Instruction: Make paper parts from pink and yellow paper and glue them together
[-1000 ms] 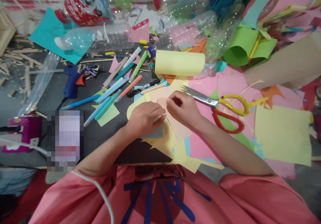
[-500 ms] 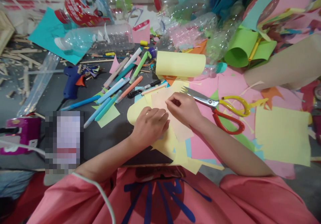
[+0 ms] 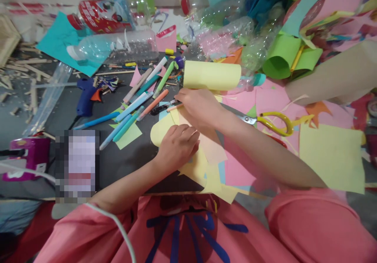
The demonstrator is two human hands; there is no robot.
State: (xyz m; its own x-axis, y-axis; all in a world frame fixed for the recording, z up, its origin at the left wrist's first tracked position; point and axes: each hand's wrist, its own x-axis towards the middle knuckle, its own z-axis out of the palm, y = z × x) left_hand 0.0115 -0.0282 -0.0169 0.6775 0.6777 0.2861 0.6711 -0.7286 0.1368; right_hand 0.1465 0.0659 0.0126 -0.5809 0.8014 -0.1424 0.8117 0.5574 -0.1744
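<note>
1. Left hand (image 3: 178, 145): curled over peach paper (image 3: 215, 151); hold cannot be told.
2. Right hand (image 3: 197, 102): fingertips at pen (image 3: 161, 108); hold likewise hidden.
3. Risks: overreaching could bump roll (image 3: 212, 75); low forearm (image 3: 253, 141) could drag scissors (image 3: 250, 120).

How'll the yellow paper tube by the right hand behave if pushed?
Yellow paper tube will probably roll: its side is curved. Likely light: its outside looks like paper. Clear plastic at its right end may stiffen it if inside.
</note>
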